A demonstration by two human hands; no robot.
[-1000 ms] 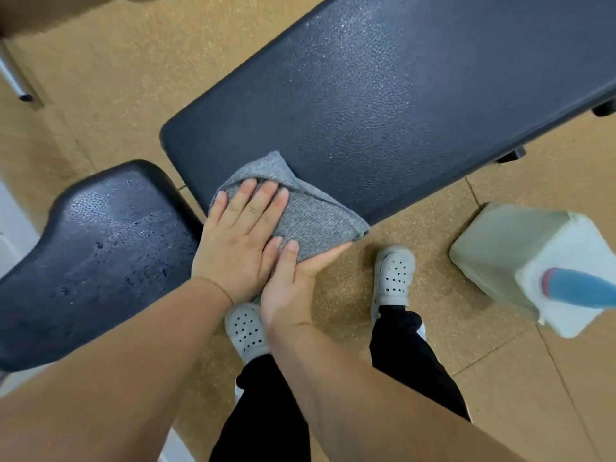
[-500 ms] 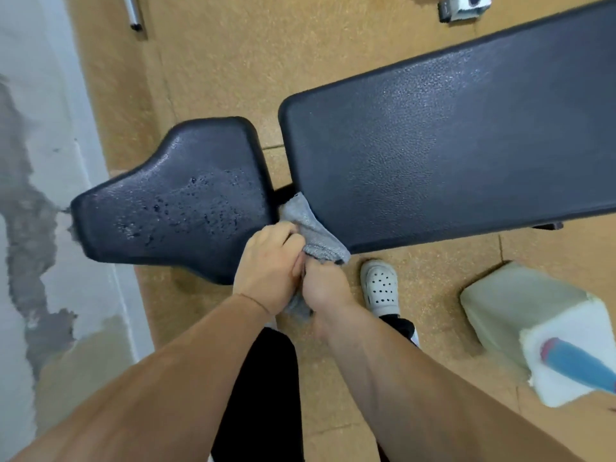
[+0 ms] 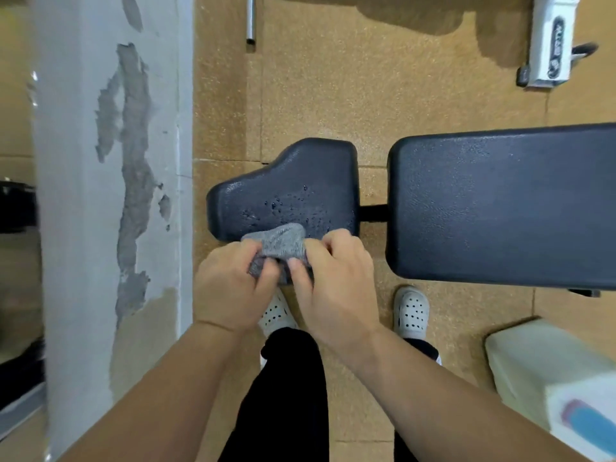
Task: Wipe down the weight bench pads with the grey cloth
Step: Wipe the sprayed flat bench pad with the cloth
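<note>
The fingers (image 3: 248, 261) of the left hand (image 3: 233, 288) curl round one end of the grey cloth (image 3: 276, 245). The right hand (image 3: 336, 288) pinches the other end between thumb and curled fingers. The cloth is bunched between the 2 hands, its top fold lying on the near edge of the bench's seat pad (image 3: 300, 175). Water droplets (image 3: 286, 205) bead the middle of that pad. The step looks like gathering the cloth to wipe the seat. Fold it to a flat, dry face, press with a spread palm, and sweep in overlapping passes so the drops are lifted, not smeared. The long back pad (image 3: 500, 201) lies to the right, across a gap.
</note>
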